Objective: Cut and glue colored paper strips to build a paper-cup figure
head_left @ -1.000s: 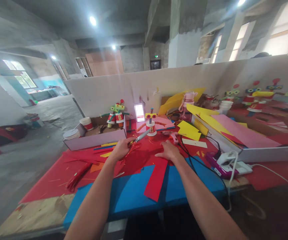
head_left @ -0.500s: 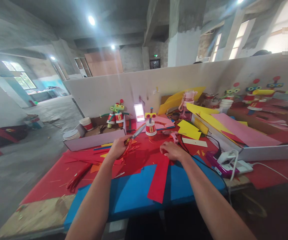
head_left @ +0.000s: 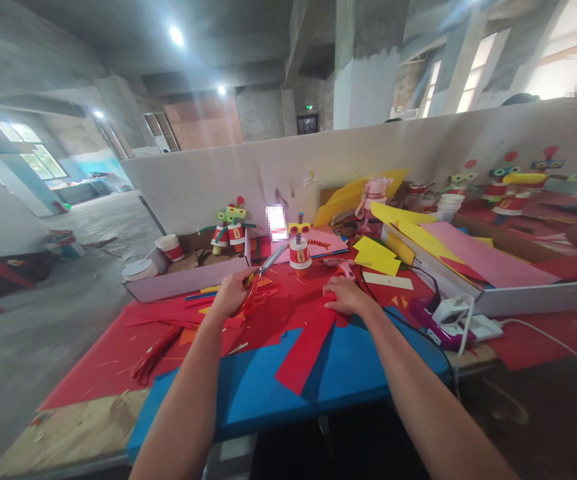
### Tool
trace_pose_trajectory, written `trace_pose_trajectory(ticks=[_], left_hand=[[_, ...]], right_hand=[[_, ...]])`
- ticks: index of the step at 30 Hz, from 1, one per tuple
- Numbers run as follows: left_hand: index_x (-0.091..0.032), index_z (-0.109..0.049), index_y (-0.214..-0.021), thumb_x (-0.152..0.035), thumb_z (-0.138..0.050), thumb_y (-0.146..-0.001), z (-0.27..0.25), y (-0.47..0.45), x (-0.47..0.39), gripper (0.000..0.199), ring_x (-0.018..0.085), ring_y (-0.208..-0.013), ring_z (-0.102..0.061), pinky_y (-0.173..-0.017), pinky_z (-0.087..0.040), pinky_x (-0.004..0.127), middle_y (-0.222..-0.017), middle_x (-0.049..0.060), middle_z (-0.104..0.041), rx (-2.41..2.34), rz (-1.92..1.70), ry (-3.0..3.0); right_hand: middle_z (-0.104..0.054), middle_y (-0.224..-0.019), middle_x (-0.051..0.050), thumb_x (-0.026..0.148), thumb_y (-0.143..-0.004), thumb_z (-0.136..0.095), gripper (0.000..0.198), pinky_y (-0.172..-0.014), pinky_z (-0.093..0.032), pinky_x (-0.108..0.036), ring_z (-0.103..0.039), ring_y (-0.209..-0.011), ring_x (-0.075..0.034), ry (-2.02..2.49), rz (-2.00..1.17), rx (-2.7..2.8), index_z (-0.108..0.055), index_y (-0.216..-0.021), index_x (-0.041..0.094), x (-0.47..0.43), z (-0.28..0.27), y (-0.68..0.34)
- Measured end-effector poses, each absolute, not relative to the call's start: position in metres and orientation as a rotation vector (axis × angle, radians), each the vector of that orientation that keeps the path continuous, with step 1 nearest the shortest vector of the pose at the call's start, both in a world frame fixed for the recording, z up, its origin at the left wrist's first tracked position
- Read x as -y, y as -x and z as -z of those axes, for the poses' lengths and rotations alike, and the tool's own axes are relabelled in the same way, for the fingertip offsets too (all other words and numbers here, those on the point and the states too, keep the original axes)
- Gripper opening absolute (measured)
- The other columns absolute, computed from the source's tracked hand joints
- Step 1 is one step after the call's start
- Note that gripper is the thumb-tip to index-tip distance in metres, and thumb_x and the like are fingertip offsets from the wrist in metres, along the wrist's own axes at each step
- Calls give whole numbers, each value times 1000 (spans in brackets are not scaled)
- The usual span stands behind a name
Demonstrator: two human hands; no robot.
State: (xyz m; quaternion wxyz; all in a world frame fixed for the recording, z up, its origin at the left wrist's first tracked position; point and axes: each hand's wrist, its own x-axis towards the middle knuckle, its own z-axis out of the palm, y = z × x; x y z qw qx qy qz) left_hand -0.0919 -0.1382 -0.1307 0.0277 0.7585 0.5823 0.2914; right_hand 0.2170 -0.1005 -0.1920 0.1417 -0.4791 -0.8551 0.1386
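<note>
My left hand [head_left: 234,293] is closed around the handle of a pair of scissors [head_left: 271,259], whose silver blades point up and to the right. My right hand [head_left: 344,295] has its fingers closed on the upper end of a red paper strip [head_left: 304,353]. The strip hangs down and leftward over a blue sheet [head_left: 248,393]. Beyond both hands stands a paper-cup figure [head_left: 299,248] with a yellow head and red spring-folded arms. A pink glue gun [head_left: 341,266] lies just past my right hand.
Red and orange paper scraps [head_left: 168,313] lie at left. Further back are a white box [head_left: 188,283] with more cup figures [head_left: 235,230], and yellow paper pieces [head_left: 377,255]. At right, a purple power strip [head_left: 433,327] with white plugs and cables sits near a paper-filled box [head_left: 543,300].
The lower end of the red strip has swung to the left and slightly up. My right hand has turned a little with it. The scissors stay in my left hand.
</note>
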Motion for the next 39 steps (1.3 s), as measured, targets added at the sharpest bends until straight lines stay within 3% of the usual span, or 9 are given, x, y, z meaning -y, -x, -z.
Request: trace_pose_trajectory(ticks=[4, 8, 16, 20, 24, 30, 31, 35, 39], left_hand=[[-18, -67, -118, -28, -54, -74, 128, 94, 139, 47, 17, -84, -67, -77, -48, 20, -96, 1, -74, -1871, -961, -2324], [-16, -65, -120, -30, -55, -74, 128, 96, 140, 49, 15, -77, -65, -73, -47, 21, -91, 2, -73, -1881, -1139, -2288], [-14, -64, -119, -33, -55, -75, 127, 87, 145, 48, 12, -72, -61, -71, -47, 19, -93, 3, -72, -1886, -1381, -2207], [-14, -65, -118, -31, -55, -75, 130, 85, 144, 47, 11, -70, -60, -71, -46, 17, -91, 2, -72, -1897, -1381, -2181], [-15, -65, -118, -28, -54, -73, 135, 87, 141, 48, 10, -66, -58, -68, -45, 17, -87, 0, -72, -1937, -1299, -2203], [-17, -65, -118, -26, -53, -72, 135, 83, 139, 48, 15, -75, -63, -72, -45, 21, -86, 2, -72, -1942, -1218, -2224], [-18, -65, -118, -26, -53, -72, 135, 82, 140, 48, 16, -77, -64, -72, -45, 21, -86, 2, -73, -1941, -1195, -2223], [-18, -65, -118, -25, -53, -71, 136, 78, 141, 49, 16, -74, -64, -69, -44, 21, -82, 2, -72, -1923, -1142, -2206], [-19, -65, -119, -26, -53, -72, 143, 79, 138, 49, 13, -67, -61, -65, -42, 19, -74, -1, -69, -1926, -1101, -2230]], right_hand=[[-68, -79, -1, 18, -81, -60, 11, -63, -49, -23, -65, -72, -15, 1293, -774, 2085, -62, -91, 20, 100, 186, -202], [-59, -53, 5, 14, -82, -56, 19, -42, -46, -19, -62, -46, -14, 1134, -1191, 1712, -60, -99, 19, 94, 183, -172], [-53, -52, 11, 11, -71, -70, 27, -38, -52, -23, -59, -37, -13, 964, -1631, 1129, -53, -91, 19, 73, 195, -100], [-56, -61, 7, 14, -75, -68, 35, -50, -56, -25, -62, -46, -11, 888, -1722, 1115, -52, -107, 18, 73, 193, -59], [-62, -72, 3, 21, -80, -64, 36, -63, -56, -26, -64, -61, -11, 973, -1527, 1368, -55, -115, 19, 73, 191, -54], [-67, -76, -2, 12, -76, -64, 6, -73, -48, -24, -62, -78, -15, 1281, -961, 2012, -66, -75, 18, 84, 199, -102], [-69, -80, -3, 16, -76, -66, 2, -72, -47, -24, -62, -78, -15, 1347, -869, 2123, -67, -77, 18, 87, 200, -106], [-67, -98, -5, 31, -70, -77, 28, -72, -45, -24, -63, -85, -16, 1421, -625, 2315, -69, -95, 20, 101, 198, -108], [-66, -96, -4, 30, -76, -71, 12, -71, -45, -24, -62, -84, -16, 1436, -622, 2385, -71, -85, 22, 109, 191, -104]])
